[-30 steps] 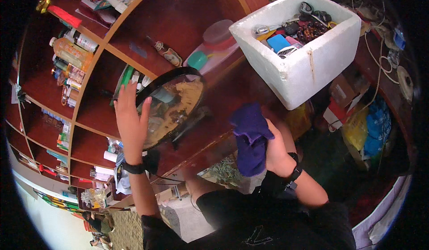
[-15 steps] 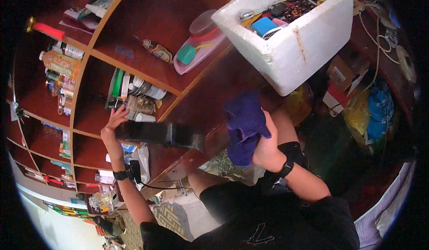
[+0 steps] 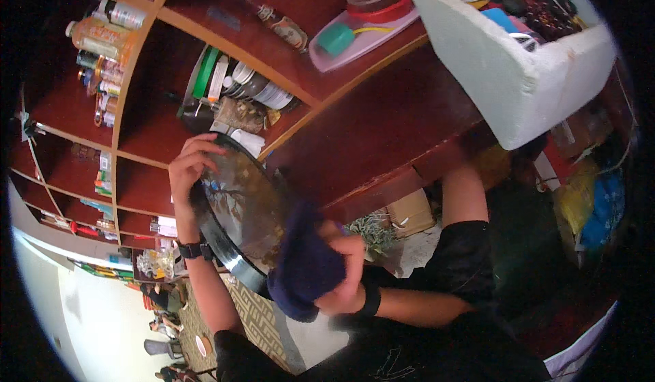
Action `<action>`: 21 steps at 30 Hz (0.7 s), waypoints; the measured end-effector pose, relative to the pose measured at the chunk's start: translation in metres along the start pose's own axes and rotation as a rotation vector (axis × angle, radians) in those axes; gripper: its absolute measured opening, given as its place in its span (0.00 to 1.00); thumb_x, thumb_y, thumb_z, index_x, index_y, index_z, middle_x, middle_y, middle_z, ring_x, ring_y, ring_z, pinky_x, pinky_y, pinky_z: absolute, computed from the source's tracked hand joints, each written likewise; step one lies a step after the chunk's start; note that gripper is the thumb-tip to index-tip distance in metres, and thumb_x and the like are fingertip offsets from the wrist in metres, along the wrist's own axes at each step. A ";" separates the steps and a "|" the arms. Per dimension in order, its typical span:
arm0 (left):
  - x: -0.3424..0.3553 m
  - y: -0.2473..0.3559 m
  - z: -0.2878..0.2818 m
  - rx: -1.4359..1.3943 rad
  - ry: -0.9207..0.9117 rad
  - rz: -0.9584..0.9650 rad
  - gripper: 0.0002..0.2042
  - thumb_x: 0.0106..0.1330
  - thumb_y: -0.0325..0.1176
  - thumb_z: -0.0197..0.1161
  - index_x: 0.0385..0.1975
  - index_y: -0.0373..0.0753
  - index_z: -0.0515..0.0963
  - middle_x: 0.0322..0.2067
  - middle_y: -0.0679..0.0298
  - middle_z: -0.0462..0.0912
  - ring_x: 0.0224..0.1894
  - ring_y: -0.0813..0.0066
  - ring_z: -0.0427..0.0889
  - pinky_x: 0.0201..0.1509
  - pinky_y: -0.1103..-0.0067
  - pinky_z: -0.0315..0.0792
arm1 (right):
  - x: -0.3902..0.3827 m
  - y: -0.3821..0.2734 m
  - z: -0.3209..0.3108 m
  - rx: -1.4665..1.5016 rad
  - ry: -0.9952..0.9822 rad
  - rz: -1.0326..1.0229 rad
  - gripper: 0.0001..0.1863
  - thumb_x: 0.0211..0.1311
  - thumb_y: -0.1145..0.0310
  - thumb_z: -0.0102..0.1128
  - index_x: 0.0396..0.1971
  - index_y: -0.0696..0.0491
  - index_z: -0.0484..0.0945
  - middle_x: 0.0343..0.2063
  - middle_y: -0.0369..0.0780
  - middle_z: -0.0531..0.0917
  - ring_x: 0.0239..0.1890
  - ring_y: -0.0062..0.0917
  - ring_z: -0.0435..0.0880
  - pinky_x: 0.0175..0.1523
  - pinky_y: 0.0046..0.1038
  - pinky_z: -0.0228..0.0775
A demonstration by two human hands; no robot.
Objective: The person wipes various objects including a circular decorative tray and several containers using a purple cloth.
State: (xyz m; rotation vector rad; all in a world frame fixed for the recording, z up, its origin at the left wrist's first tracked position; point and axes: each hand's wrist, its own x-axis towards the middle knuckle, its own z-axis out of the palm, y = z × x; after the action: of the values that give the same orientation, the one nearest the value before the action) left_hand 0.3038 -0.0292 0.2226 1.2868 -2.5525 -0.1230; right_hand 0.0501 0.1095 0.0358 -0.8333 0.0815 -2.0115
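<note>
A round, black-rimmed object with a glossy face (image 3: 245,211) is tilted up on its edge in front of the shelving. My left hand (image 3: 187,170) grips it at the upper left rim, fingers curled over the edge. A bunched dark purple cloth (image 3: 297,279) is in my right hand (image 3: 344,273), pressed at the lower right part of that face and covering some of it. Motion blurs the cloth and right hand.
Wooden cubby shelves (image 3: 150,109) hold bottles, a pink tray (image 3: 372,40) and small goods. A white foam box (image 3: 491,95) of cables stands upper right, bags (image 3: 600,204) below it. Several people (image 3: 164,296) are at the far lower left, near a patterned floor (image 3: 256,320).
The round object has turned from edge-on half a second ago to show its face. My right hand has brought the cloth left and down onto it. The foam box sits farther right in the view.
</note>
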 end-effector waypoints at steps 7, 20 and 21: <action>0.002 -0.002 -0.005 0.011 0.046 0.074 0.23 0.65 0.44 0.53 0.46 0.32 0.87 0.62 0.48 0.79 0.71 0.47 0.68 0.75 0.58 0.56 | -0.038 0.040 -0.016 0.090 -0.138 0.117 0.25 0.68 0.71 0.60 0.59 0.55 0.60 0.48 0.44 0.75 0.48 0.29 0.76 0.57 0.36 0.70; -0.013 -0.006 0.001 -0.210 0.105 -0.063 0.35 0.46 0.40 0.51 0.56 0.31 0.83 0.71 0.48 0.68 0.74 0.54 0.65 0.76 0.66 0.56 | 0.019 0.027 -0.005 -0.351 -0.597 0.396 0.28 0.66 0.69 0.63 0.61 0.63 0.64 0.55 0.56 0.73 0.59 0.52 0.74 0.65 0.42 0.66; -0.011 -0.003 0.003 -0.237 0.129 -0.085 0.35 0.46 0.42 0.52 0.55 0.31 0.83 0.71 0.48 0.68 0.74 0.55 0.65 0.76 0.66 0.55 | 0.021 0.028 -0.005 -0.363 -0.624 0.374 0.28 0.67 0.69 0.63 0.61 0.63 0.63 0.56 0.57 0.72 0.60 0.53 0.74 0.65 0.43 0.66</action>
State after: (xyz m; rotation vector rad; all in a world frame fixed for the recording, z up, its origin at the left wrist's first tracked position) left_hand 0.3110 -0.0225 0.2166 1.2670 -2.2966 -0.3380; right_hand 0.0605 0.0758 0.0330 -1.5204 0.2306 -1.3370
